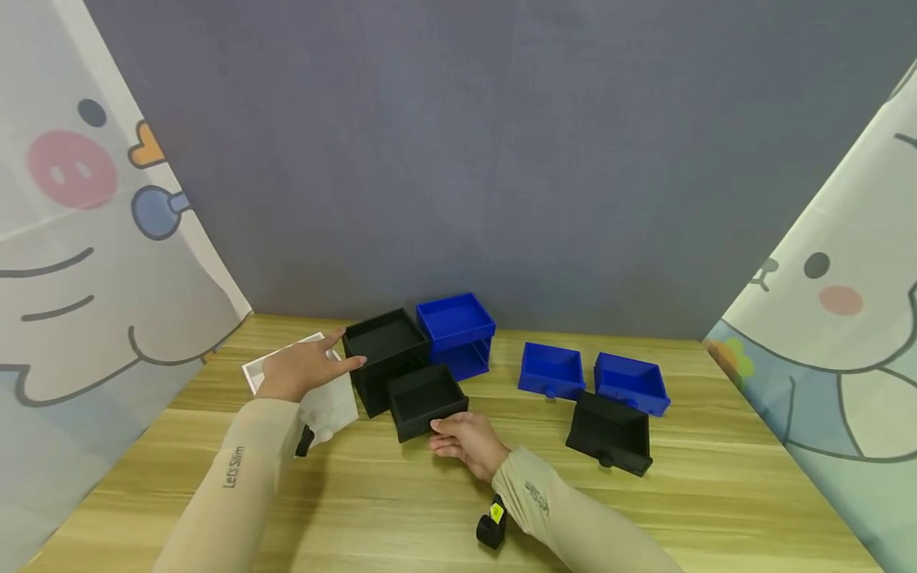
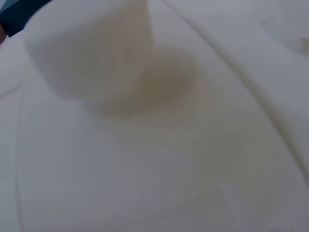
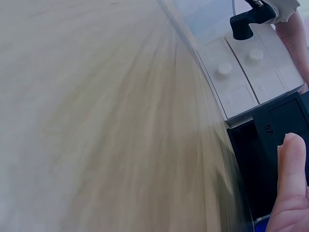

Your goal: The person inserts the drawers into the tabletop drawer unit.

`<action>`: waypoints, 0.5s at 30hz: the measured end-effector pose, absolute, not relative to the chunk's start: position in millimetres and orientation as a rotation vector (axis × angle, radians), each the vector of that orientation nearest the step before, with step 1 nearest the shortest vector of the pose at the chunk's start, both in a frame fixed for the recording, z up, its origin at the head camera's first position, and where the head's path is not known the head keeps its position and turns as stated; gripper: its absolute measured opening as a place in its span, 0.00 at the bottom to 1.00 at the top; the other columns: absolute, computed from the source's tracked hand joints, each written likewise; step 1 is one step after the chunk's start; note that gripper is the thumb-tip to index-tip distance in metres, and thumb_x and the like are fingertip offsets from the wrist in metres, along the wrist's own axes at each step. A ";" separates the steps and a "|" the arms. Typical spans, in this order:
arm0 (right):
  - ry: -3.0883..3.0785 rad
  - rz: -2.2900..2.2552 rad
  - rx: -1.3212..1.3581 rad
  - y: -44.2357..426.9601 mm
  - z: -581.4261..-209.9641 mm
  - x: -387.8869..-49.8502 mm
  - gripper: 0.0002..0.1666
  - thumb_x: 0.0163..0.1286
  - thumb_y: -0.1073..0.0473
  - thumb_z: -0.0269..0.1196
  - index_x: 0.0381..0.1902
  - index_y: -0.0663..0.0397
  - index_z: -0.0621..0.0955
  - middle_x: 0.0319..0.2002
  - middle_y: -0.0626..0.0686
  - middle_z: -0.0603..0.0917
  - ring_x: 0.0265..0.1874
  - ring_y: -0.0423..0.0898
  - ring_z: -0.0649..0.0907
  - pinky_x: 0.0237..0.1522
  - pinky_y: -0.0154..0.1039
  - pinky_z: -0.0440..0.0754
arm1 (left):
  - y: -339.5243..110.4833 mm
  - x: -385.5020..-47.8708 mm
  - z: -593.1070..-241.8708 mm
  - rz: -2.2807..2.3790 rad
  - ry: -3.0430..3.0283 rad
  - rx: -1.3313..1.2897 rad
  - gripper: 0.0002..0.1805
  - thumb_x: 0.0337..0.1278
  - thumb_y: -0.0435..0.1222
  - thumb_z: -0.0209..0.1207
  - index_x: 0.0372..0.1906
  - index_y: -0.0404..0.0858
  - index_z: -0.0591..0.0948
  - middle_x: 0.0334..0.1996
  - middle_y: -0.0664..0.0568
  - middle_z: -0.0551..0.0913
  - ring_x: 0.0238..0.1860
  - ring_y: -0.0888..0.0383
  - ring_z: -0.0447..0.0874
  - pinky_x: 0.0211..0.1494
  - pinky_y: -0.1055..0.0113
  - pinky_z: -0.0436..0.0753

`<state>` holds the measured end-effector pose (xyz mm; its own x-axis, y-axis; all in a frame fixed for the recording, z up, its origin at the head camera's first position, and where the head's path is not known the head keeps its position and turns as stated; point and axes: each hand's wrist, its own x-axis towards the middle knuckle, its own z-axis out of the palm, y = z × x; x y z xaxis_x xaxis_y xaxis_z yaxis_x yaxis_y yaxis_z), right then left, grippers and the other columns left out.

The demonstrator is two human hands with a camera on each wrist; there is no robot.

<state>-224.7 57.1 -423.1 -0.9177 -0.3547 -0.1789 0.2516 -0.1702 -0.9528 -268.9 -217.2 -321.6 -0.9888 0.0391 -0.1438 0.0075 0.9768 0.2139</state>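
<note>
My left hand [image 1: 297,370] reaches over the white cabinet, its index finger and thumb stretched out to the left edge of the black cabinet [image 1: 387,342]. In front of that cabinet's opening, a black drawer [image 1: 428,398] sits almost entirely outside it. My right hand [image 1: 469,442] pinches the drawer's front near the right corner; the thumb [image 3: 292,166] shows in the right wrist view. The white cabinet [image 1: 331,406] stands at the left, partly hidden by my left hand and wrist. Blurred white surfaces fill the left wrist view.
A blue cabinet [image 1: 454,322] with an open front stands at the right of the black one. Farther right lie two blue drawers [image 1: 552,368] [image 1: 630,380] and another black drawer [image 1: 610,434]. Black wrist cameras [image 1: 491,527] hang at my wrists. A grey wall [image 1: 473,159] closes the back.
</note>
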 end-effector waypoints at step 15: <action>1.788 -2.087 -0.088 40.4 -426.1 -233.5 0.06 0.65 0.71 0.59 0.36 0.73 0.78 0.22 0.54 0.83 0.19 0.39 0.82 0.27 0.30 0.81 | -214.5 -267.9 -319.6 0.303 2.950 0.020 0.57 0.46 0.79 0.37 0.76 0.47 0.53 0.63 0.30 0.68 0.50 0.33 0.77 0.25 0.56 0.73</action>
<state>-233.5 40.4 -426.1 -0.9221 -0.3300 -0.2019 0.2502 -0.1106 -0.9619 -267.9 -214.5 -319.6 -0.9844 0.0313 -0.1732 -0.0046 0.9791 0.2032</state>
